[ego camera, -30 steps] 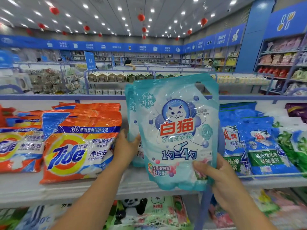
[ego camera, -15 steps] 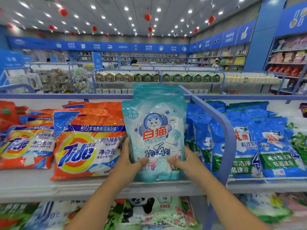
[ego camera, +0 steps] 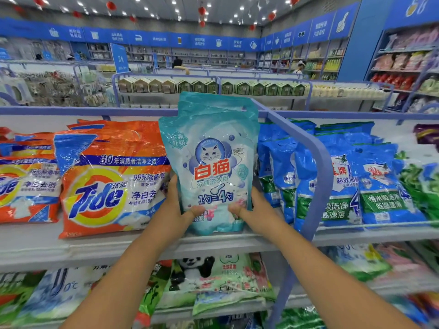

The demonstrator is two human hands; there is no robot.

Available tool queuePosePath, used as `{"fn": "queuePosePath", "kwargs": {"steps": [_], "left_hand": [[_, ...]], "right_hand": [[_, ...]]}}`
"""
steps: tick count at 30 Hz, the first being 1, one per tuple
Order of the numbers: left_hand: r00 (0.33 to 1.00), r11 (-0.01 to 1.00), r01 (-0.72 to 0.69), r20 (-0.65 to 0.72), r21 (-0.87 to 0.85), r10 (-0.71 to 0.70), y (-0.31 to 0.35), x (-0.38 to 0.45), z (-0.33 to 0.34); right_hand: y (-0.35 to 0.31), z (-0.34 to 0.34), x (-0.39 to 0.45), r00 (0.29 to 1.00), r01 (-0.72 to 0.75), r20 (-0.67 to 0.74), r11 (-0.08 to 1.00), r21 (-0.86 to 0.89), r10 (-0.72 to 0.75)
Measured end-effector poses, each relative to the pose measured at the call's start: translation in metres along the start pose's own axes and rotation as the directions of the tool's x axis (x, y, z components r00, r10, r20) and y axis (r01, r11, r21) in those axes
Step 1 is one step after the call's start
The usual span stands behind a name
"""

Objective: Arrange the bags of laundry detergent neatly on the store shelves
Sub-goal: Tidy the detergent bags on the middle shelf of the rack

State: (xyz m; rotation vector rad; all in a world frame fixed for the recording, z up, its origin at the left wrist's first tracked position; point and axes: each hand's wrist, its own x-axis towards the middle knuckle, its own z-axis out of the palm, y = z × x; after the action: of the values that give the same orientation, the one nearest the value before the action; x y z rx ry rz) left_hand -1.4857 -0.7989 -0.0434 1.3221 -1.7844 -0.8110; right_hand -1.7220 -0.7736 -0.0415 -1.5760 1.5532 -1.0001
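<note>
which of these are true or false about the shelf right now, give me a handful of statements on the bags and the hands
1. Both hands hold the teal cat bag. True: the left hand and right hand grip its lower sides.
2. The teal bag stands right of the blue divider rail. False: it stands left of it.
3. An orange Tide bag lies beside the left hand. True.
4. The blue bags sit left of the Tide bag. False: they are right of the rail.
5. The panda bag is on the top shelf. False: it is on the shelf below.
</note>
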Motion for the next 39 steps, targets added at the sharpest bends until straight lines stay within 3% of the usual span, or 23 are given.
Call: {"fn": "queuePosePath", "kwargs": {"steps": [6, 10, 13, 15, 17, 21, 25, 33, 39], "left_hand": [[0.996, 0.995, 0.090, -0.031, 0.049, -0.089, 0.001, -0.013, 0.006], [0.992, 0.995, 0.013, -0.129, 0.100, 0.000, -0.007, -0.033, 0.006], [0.981, 0.969, -0.114, -0.128, 0.219, 0.144, -0.023, -0.058, 0.010], [0.966, 0.916, -0.209, -0.075, 0.342, 0.248, -0.031, -0.073, 0.010], [0.961, 0.851, -0.239, -0.009, 0.467, 0.275, -0.036, -0.086, 0.012], [0.980, 0.688, -0.187, 0.080, 0.701, 0.185, -0.024, -0.112, 0.026], [0.991, 0.581, -0.119, 0.059, 0.805, 0.122, 0.001, -0.149, 0.052], [0.996, 0.568, -0.078, 0.090, 0.819, 0.007, 0.070, -0.227, 0.156], [0.983, 0.650, -0.144, 0.184, 0.746, 0.007, 0.124, -0.257, 0.232]], "right_hand": [[-0.009, 0.011, -0.017, 0.993, -0.068, -0.111, 0.976, -0.208, 0.046], [-0.017, 0.017, -0.040, 0.982, -0.080, -0.189, 0.935, -0.346, 0.014], [-0.008, 0.021, -0.061, 0.985, -0.070, -0.171, 0.938, -0.339, 0.012], [0.005, 0.024, -0.076, 0.988, -0.078, -0.150, 0.932, -0.354, 0.026], [0.020, 0.026, -0.090, 0.994, -0.055, -0.108, 0.877, -0.478, 0.004], [0.042, 0.019, -0.120, 1.000, 0.011, -0.014, 0.753, -0.658, -0.027], [0.063, -0.008, -0.155, 0.999, 0.045, 0.012, 0.697, -0.716, -0.053], [0.115, -0.102, -0.259, 0.998, 0.017, 0.057, 0.711, -0.703, 0.032], [0.155, -0.164, -0.310, 0.996, -0.062, 0.009, 0.749, -0.659, 0.091]]}}
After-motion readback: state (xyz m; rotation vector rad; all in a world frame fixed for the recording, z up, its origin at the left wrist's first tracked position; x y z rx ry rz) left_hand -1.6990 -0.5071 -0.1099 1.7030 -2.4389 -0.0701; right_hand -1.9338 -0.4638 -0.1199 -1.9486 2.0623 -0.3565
